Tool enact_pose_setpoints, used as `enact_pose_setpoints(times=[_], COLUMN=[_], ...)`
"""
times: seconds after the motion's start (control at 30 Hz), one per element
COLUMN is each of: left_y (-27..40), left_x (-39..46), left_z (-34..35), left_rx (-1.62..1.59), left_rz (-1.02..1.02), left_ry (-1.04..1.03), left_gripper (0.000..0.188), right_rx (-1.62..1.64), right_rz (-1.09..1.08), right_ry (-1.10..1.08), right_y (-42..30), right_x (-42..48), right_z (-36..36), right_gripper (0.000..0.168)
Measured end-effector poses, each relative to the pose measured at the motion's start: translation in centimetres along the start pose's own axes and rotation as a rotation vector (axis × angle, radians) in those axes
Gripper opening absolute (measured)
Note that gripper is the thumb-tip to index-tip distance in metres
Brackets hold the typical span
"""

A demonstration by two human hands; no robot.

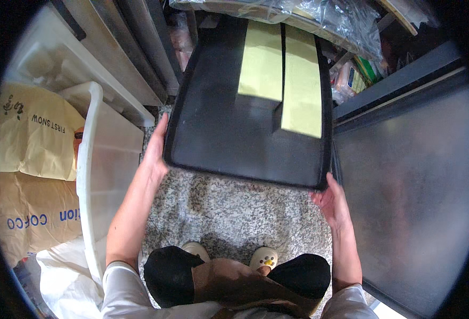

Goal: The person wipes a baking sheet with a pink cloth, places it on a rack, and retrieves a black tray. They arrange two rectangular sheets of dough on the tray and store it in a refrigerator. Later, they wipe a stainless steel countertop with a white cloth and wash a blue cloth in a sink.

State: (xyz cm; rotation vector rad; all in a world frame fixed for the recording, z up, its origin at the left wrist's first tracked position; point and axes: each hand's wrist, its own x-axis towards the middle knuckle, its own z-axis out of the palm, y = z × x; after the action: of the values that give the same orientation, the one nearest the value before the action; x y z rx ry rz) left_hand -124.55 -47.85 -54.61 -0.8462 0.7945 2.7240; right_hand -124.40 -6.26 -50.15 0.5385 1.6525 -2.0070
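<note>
A black rectangular tray [210, 131] is held between my two hands, its far end reaching in beneath a shelf. Two pale yellow flat slabs [260, 65] lie side by side on its right part, the right one extending nearer to me; what they are made of I cannot tell. My left hand [158, 145] grips the tray's left side near the front corner, with most fingers hidden beneath. At the right front corner, my right hand [332, 199] holds the rim with its thumb at the side and its fingers curled under.
An open metal door [405, 191] stands at right. Plastic film covers the shelf [258, 12] above the tray. Packaged goods [350, 79] sit behind on the right. At left, a white plastic bin [114, 167] holds paper sacks [35, 203] bearing print. Below is a speckled floor [226, 211].
</note>
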Motion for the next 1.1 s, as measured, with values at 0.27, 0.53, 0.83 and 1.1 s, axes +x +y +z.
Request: enact_pose_setpoints(times=[0.27, 0.53, 0.83, 1.1], left_y=[3.1, -0.3, -5.9, -10.1], left_x=[7.3, 4.0, -17.0, -14.6], left_z=[4.4, 2.3, 11.3, 8.7], left_rx=[-0.154, 0.022, 0.562, 1.026], left_rz=[0.067, 0.365, 0.128, 0.266], left_ry=[0.177, 0.458, -0.325, -0.209], left_gripper=[0.062, 0.037, 0.016, 0.016], right_rx=[0.391, 0.311, 0.370, 0.382], right_rz=[-0.144, 0.090, -0.052, -0.159], right_ry=[0.037, -0.288, -0.207, -0.171], right_y=[-0.3, -0.2, -0.5, -4.1], right_x=[9.4, 9.5, 13.7, 22.4], right_z=[-0.5, 11.2, 13.8, 15.1], right_gripper=[0.018, 0.036, 0.032, 0.029])
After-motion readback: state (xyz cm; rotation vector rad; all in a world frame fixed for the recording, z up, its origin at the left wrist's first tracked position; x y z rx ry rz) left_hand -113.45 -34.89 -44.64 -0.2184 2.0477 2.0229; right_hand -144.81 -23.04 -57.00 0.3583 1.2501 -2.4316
